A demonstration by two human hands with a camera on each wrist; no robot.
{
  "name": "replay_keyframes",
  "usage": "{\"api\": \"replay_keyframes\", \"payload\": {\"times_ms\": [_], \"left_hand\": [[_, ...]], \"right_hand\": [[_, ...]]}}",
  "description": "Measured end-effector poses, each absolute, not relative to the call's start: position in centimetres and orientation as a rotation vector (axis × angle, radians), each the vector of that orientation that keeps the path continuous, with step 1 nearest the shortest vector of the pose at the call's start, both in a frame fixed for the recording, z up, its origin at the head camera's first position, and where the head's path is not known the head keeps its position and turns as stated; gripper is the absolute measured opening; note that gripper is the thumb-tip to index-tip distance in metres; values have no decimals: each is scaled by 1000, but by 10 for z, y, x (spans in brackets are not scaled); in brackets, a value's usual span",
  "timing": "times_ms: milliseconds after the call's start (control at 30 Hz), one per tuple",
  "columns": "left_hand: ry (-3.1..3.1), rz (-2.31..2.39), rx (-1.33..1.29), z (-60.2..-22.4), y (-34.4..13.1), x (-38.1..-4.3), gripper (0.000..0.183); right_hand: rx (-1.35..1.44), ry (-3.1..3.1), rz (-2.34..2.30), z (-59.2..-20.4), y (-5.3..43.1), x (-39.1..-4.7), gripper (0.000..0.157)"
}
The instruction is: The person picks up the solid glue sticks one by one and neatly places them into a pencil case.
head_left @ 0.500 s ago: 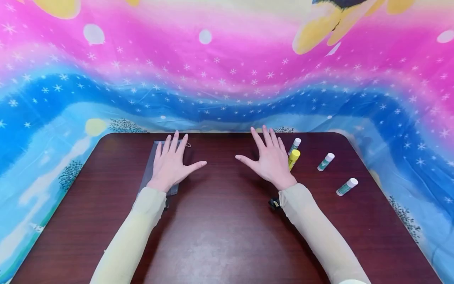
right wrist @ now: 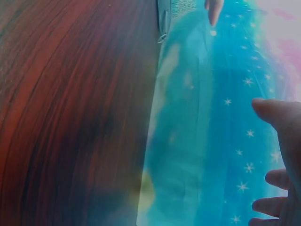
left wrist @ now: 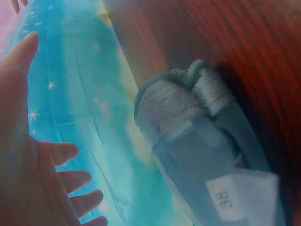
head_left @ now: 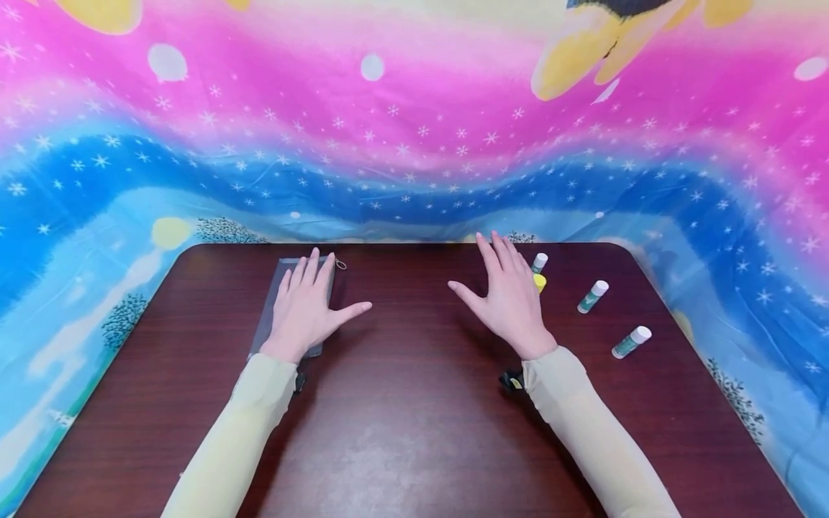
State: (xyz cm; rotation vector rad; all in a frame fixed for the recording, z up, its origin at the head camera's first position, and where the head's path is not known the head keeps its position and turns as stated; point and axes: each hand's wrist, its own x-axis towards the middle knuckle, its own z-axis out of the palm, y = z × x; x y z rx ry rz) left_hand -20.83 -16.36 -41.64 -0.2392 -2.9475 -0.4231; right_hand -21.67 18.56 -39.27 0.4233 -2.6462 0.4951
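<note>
My left hand [head_left: 303, 309] hovers palm down over a flat grey pouch [head_left: 265, 327], fingers spread and nothing held. A small loop [head_left: 341, 265] shows at the pouch's far right corner. Seen from the left wrist, the pouch has textured grey cloth at one end and a white tag [left wrist: 225, 200] marked 38. My right hand [head_left: 514, 306] is likewise spread in the air, holding nothing. Just past its fingers are a yellow glue stick [head_left: 540, 283], mostly hidden behind the hand, and a white-capped glue stick [head_left: 540, 263].
Farther right on the dark red-brown table [head_left: 388, 403] stand two more white-capped glue sticks, an upper one [head_left: 592, 296] and a nearer one [head_left: 631, 342]. A pink and blue printed curtain [head_left: 388, 144] hangs round the table's back and sides. Black straps show at both wrists.
My right hand has shifted right and slightly nearer, covering more of the yellow glue stick. The left hand has drifted a little left and nearer. Both stay spread.
</note>
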Motion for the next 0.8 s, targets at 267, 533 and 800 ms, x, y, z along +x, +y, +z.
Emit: {"api": "replay_keyframes", "payload": {"times_ms": [267,533,800], "left_hand": [[-2949,-497,-214,-417,-169,-197,116],[-2940,-578,-195,-419,-173,-189,113],[-2950,-695,-146,-420,-175,-182,112]], "right_hand": [[386,-2603,536,-387,199,-207,89],[354,-2590,568,-384,211,-201,88],[327,-2568,600,-383,222,-197,85]]}}
